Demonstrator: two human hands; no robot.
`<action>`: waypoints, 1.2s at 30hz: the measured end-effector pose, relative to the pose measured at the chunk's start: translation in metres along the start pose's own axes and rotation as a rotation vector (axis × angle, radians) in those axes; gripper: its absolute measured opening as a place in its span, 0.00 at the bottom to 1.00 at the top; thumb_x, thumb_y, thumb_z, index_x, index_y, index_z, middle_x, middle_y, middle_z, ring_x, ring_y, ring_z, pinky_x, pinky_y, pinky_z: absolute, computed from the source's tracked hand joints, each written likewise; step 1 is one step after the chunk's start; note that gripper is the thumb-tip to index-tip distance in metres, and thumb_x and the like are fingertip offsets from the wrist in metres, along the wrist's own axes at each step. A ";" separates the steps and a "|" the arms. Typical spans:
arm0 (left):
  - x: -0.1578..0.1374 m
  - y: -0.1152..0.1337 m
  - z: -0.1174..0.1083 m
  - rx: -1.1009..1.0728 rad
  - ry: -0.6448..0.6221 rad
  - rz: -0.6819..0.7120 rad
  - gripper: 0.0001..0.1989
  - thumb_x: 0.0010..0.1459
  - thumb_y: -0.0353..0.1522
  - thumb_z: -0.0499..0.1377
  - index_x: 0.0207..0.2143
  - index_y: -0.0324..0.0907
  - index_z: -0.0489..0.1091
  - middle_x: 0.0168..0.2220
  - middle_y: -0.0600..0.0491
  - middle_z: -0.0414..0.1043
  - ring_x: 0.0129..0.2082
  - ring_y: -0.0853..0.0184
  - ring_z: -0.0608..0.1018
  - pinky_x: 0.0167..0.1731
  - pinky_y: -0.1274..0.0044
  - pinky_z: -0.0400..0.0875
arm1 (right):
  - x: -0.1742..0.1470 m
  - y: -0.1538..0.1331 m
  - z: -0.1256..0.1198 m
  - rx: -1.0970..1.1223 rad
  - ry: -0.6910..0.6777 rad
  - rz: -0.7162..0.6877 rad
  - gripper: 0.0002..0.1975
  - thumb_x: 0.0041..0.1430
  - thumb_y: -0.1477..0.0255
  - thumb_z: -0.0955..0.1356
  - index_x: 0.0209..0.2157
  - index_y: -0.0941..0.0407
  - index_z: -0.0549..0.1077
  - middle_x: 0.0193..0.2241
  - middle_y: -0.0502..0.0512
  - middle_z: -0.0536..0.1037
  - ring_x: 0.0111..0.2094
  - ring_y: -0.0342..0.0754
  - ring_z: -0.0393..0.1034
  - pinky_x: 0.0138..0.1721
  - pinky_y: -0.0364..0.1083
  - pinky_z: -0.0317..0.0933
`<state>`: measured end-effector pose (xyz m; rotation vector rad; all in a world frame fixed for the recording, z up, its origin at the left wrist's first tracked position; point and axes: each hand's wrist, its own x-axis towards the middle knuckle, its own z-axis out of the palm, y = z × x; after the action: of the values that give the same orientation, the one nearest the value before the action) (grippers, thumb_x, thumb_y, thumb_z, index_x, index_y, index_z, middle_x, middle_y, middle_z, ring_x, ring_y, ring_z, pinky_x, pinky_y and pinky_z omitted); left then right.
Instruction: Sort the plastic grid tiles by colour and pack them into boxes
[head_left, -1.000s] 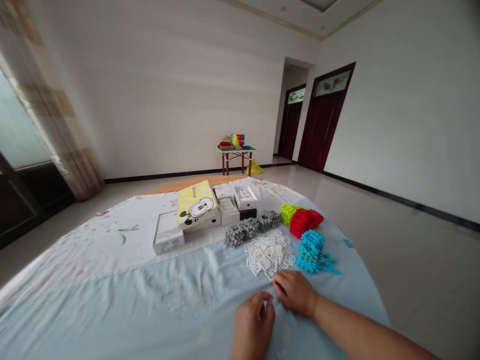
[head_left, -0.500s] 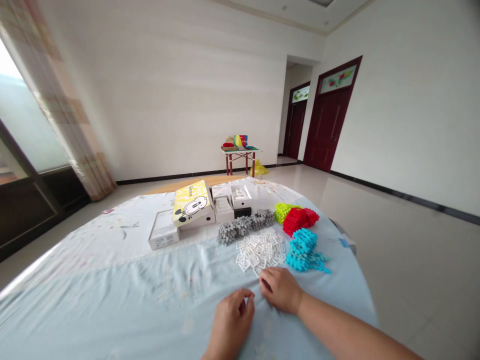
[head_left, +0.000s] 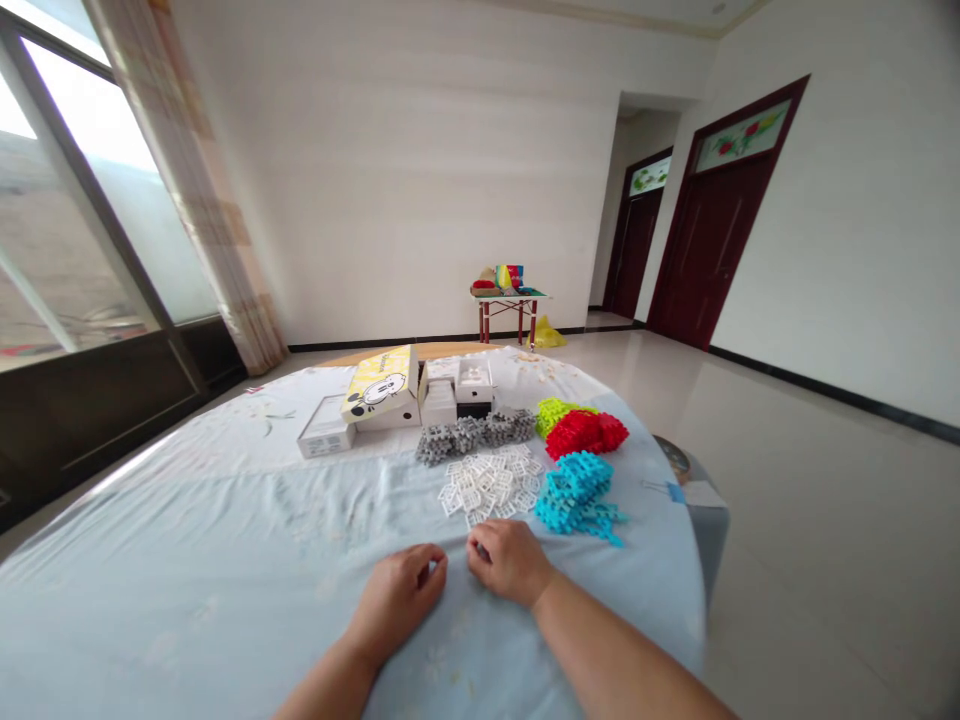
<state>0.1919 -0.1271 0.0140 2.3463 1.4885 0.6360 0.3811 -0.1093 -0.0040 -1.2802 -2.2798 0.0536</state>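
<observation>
My left hand rests on the light blue tablecloth with its fingers loosely curled, and nothing shows in it. To its right my right hand is also curled in a loose fist, with no object visible in the fingers. A small gap separates the two hands. Just beyond my right hand spreads a heap of flat white plastic pieces with cut-out holes. Bright blue interlocking plastic pieces lie piled to the right of them. Behind are red pieces, yellow-green pieces and a row of grey pieces.
A yellow and white cartoon box leans among several white boxes, including a flat one at left. The round table's right edge curves close by, with a cloth-covered seat beside it. A small table stands by the far wall.
The view has shifted, so both hands and the piles appear farther left and the window shows more. Both hands stay curled on the cloth near the white pieces.
</observation>
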 end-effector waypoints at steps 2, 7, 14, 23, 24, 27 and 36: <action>-0.001 0.003 -0.001 0.018 -0.013 -0.004 0.14 0.57 0.36 0.47 0.30 0.42 0.71 0.21 0.55 0.67 0.22 0.71 0.68 0.24 0.80 0.58 | 0.000 0.000 -0.004 0.057 -0.011 -0.014 0.08 0.56 0.72 0.61 0.27 0.56 0.69 0.25 0.50 0.74 0.29 0.43 0.68 0.31 0.40 0.53; -0.003 0.005 -0.001 0.036 -0.018 -0.022 0.13 0.57 0.35 0.47 0.28 0.42 0.70 0.23 0.55 0.69 0.23 0.71 0.69 0.26 0.80 0.58 | -0.003 -0.004 -0.015 0.212 -0.053 -0.032 0.08 0.56 0.72 0.61 0.29 0.56 0.71 0.25 0.50 0.74 0.28 0.42 0.68 0.31 0.39 0.53; -0.001 0.002 0.000 0.037 -0.021 -0.030 0.13 0.56 0.34 0.48 0.27 0.43 0.69 0.22 0.56 0.69 0.23 0.72 0.68 0.25 0.80 0.57 | -0.005 -0.008 -0.016 0.322 -0.091 -0.021 0.09 0.56 0.71 0.61 0.30 0.55 0.72 0.26 0.50 0.75 0.28 0.41 0.67 0.31 0.38 0.54; 0.006 -0.002 -0.001 -0.086 -0.003 -0.101 0.13 0.57 0.36 0.47 0.27 0.42 0.69 0.23 0.55 0.69 0.24 0.71 0.69 0.26 0.79 0.59 | 0.000 -0.008 -0.015 0.364 -0.112 -0.005 0.09 0.56 0.71 0.61 0.30 0.56 0.72 0.26 0.50 0.75 0.29 0.41 0.68 0.31 0.38 0.54; 0.012 -0.002 -0.004 -0.105 0.019 -0.106 0.14 0.57 0.37 0.47 0.27 0.42 0.68 0.24 0.55 0.69 0.24 0.70 0.69 0.27 0.79 0.60 | 0.000 -0.007 -0.014 0.364 -0.115 0.001 0.09 0.56 0.71 0.61 0.30 0.56 0.73 0.26 0.50 0.76 0.28 0.41 0.68 0.31 0.38 0.54; 0.044 -0.001 -0.015 -0.118 0.122 -0.102 0.15 0.58 0.39 0.46 0.27 0.42 0.67 0.24 0.54 0.68 0.25 0.69 0.69 0.28 0.78 0.62 | 0.001 -0.006 -0.011 0.380 -0.132 0.022 0.09 0.55 0.71 0.61 0.31 0.55 0.73 0.26 0.50 0.76 0.28 0.41 0.69 0.30 0.37 0.55; 0.231 0.022 -0.031 0.089 0.266 -0.227 0.23 0.53 0.42 0.50 0.48 0.40 0.62 0.47 0.44 0.67 0.47 0.60 0.69 0.45 0.73 0.61 | 0.008 -0.004 -0.002 0.321 -0.266 0.107 0.10 0.52 0.70 0.62 0.30 0.54 0.75 0.25 0.49 0.78 0.25 0.41 0.69 0.26 0.38 0.53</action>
<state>0.2785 0.0732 0.0991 2.1750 1.9011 0.8632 0.3758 -0.1056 0.0016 -1.2804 -2.2940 0.6357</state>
